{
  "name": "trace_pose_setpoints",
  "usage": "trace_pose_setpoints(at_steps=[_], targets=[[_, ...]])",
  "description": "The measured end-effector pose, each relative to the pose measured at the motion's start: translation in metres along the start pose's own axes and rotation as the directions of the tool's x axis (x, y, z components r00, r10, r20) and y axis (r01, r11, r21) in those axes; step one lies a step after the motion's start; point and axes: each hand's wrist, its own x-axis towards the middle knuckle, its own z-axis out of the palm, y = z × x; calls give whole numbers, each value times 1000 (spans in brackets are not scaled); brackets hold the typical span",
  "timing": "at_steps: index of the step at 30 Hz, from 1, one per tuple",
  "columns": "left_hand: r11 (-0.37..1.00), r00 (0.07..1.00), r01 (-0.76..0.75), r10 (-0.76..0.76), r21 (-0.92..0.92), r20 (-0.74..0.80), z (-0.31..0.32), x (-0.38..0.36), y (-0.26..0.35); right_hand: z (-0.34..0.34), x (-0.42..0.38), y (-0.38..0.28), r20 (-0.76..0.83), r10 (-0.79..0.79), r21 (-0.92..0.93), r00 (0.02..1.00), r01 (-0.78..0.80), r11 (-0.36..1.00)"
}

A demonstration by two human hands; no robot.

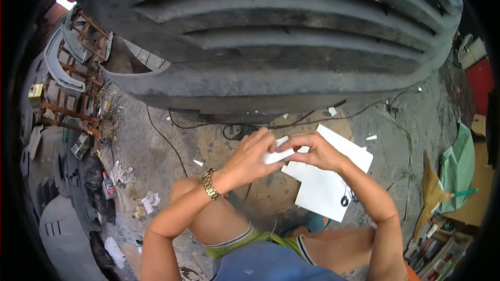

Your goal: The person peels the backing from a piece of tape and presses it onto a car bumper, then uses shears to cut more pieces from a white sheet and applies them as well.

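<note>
My left hand [252, 157], with a gold watch at the wrist, closes around a small white piece of sheet [278, 152] that looks bent or rolled. From the other side, my right hand [316, 151] pinches the same piece between thumb and fingers. Below and to the right of my hands, a larger white sheet [323, 192] with a cut-out edge lies on the floor. Scissors with black handles [344, 201] rest at its right side, partly hidden by my right forearm.
A large grey car bumper [281, 80] fills the space ahead. Black cable [203, 127] runs along the floor below it, among white scraps [371, 137]. Rusty racks [70, 114] and a bottle [109, 186] are at left; a broom [431, 193] and green sheet [458, 169] at right.
</note>
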Motion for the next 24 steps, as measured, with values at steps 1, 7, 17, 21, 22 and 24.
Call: trace_pose_setpoints(at_steps=[1, 7, 17, 21, 22, 24], targets=[[992, 994, -105, 105, 75, 3, -5, 1, 1, -6, -1, 1, -21, 49, 15, 999, -49, 999], [950, 949, -312, 312, 8, -53, -17, 4, 5, -5, -10, 0, -218, -61, 53, 974, 74, 996], [919, 969, -206, 144, -336, -201, -28, -22, 10, 9, 8, -9, -313, -82, 268, 946, 171, 948], [841, 980, -75, -36, -535, -193, -27, -24, 4, 21, 21, -6, -368, 13, 408, 930, 149, 901], [842, 981, -81, -28, -533, -194, -25, -23, 0, 23, 22, -7, -364, 55, 472, 930, 133, 871], [756, 981, -100, -33, -647, -189, -22, -22, -3, 27, 22, -9, -362, 68, 479, 930, 123, 869]])
